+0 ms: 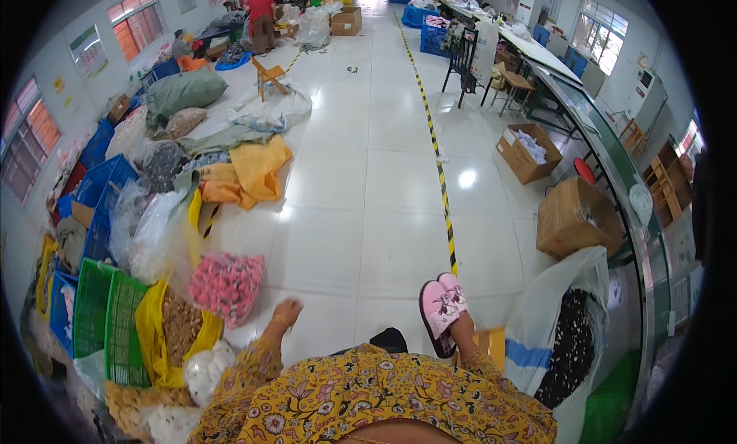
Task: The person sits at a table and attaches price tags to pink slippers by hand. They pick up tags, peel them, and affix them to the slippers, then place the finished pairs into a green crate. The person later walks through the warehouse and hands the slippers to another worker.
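Observation:
My right hand (464,329) grips a pair of pink slippers (439,307) with dark soles and small dark decorations, held out over the floor. My left hand (287,313) hangs low over the tiles, holding nothing that I can see; its fingers are small and blurred. To its left is a clear plastic bag of pink and dark pieces (227,287), apart from the hand. Beside that bag stands a yellow sack with brown pieces (180,325). Right of the slippers, a white sack (530,340) holds black pieces with light specks (570,344).
Green crates (127,325), blue crates (107,187) and orange cloth (257,171) line the left side. Cardboard boxes (577,217) stand by a long table (572,98) on the right. Yellow-black tape (431,129) runs along the floor. People, including one in red (261,14), are farther off.

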{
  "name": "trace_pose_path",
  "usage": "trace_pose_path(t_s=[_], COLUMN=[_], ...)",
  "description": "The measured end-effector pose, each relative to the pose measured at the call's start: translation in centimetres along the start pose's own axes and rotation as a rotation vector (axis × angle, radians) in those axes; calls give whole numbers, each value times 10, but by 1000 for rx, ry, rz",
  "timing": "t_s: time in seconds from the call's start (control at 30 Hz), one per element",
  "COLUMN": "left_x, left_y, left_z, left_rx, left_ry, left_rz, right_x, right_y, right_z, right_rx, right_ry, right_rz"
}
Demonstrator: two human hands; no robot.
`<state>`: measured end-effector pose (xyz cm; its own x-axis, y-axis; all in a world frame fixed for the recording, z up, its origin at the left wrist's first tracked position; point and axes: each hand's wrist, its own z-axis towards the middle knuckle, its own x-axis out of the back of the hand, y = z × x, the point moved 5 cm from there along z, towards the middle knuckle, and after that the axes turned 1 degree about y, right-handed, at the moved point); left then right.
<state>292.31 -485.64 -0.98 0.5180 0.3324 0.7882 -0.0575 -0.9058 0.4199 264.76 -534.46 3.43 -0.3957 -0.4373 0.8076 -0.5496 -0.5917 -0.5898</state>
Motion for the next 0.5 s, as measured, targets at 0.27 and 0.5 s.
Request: trace_pose_path(t_s=[0.27, 0.5], left_x=[96, 45], left_y=[116, -1], left_z=[286, 301], left_rx=[-63, 387], left_ry=[151, -604], left_rz=[-198, 186], right_x=[-79, -105], right_y=[-23, -118], right_z=[310, 617], right_rx=[-42, 77], right_ry=[12, 37], right_rz=[-21, 23])
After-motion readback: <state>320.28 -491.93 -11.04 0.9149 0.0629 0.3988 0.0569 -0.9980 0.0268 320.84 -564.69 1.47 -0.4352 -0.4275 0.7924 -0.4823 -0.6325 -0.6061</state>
